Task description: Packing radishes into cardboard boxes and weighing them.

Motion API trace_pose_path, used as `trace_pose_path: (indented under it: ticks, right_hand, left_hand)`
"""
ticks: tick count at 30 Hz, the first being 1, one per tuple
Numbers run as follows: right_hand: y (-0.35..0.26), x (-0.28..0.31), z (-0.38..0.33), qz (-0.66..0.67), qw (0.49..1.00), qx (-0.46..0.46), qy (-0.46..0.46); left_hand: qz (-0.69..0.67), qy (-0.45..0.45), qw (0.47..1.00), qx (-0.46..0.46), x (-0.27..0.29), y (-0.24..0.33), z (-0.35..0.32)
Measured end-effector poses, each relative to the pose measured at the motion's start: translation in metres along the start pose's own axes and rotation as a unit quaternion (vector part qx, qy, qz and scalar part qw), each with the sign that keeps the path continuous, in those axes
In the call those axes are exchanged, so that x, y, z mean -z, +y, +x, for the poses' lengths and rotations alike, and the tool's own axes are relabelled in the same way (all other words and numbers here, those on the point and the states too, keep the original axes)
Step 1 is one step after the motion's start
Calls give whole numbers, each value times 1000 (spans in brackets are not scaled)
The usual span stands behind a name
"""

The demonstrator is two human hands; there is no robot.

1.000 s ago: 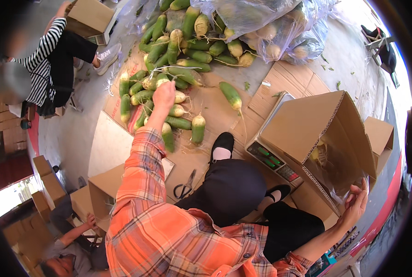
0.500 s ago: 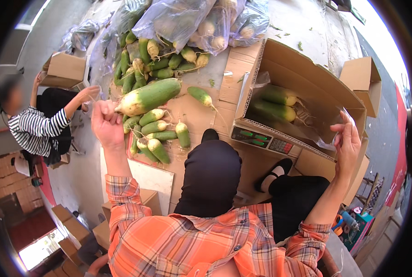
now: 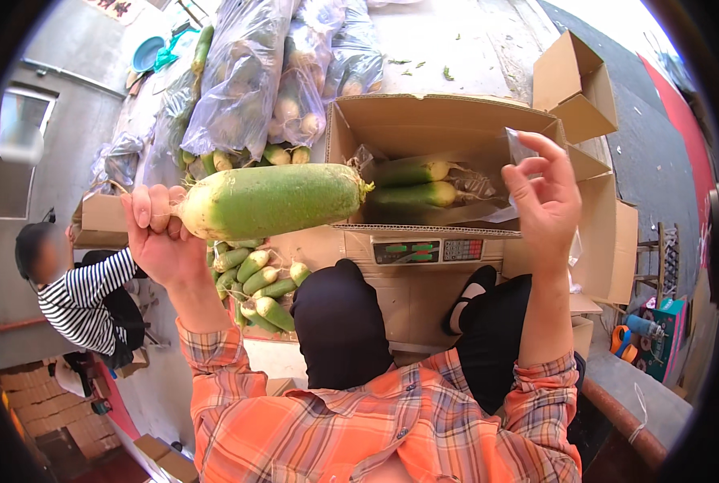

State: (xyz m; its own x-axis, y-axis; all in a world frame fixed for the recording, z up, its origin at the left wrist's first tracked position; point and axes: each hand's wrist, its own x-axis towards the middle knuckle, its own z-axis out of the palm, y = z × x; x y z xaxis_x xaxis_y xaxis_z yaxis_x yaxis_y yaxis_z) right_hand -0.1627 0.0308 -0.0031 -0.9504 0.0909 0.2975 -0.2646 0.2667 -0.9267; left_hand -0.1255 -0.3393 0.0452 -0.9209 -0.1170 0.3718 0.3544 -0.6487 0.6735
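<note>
My left hand (image 3: 166, 233) is closed round the pale root end of a large green radish (image 3: 279, 201), held level in the air. Its leafy end points right and reaches the left side of an open cardboard box (image 3: 448, 117). Inside the box, a clear plastic bag (image 3: 480, 211) holds two more green radishes (image 3: 414, 196). My right hand (image 3: 543, 181) pinches the edge of this bag at the box's right end. Under the box's near side shows a digital scale (image 3: 408, 251) with green lit displays and a keypad.
Small green radishes (image 3: 255, 274) lie heaped left of my knee. Beyond stand purple-tinted bags of radishes (image 3: 239, 88). An empty carton (image 3: 577, 80) sits at the far right; orange-handled scissors (image 3: 622, 342) lie low right. A person in a striped top (image 3: 86, 298) sits at the left.
The large radish has moved right toward the box in my left hand and now lies level. My right hand still holds the bag's edge. The whole view has shifted.
</note>
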Motion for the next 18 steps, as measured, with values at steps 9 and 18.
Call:
trace_pose_path:
  ticks: [9, 18]
  right_hand:
    - [-29, -50, -3, 193, 880, -134, -412]
    - [-56, -18, 92, -84, 987, 27, -132]
  left_hand:
    - [-7, 20, 999, 37, -22, -30, 4]
    - [7, 25, 1000, 10, -6, -8, -1]
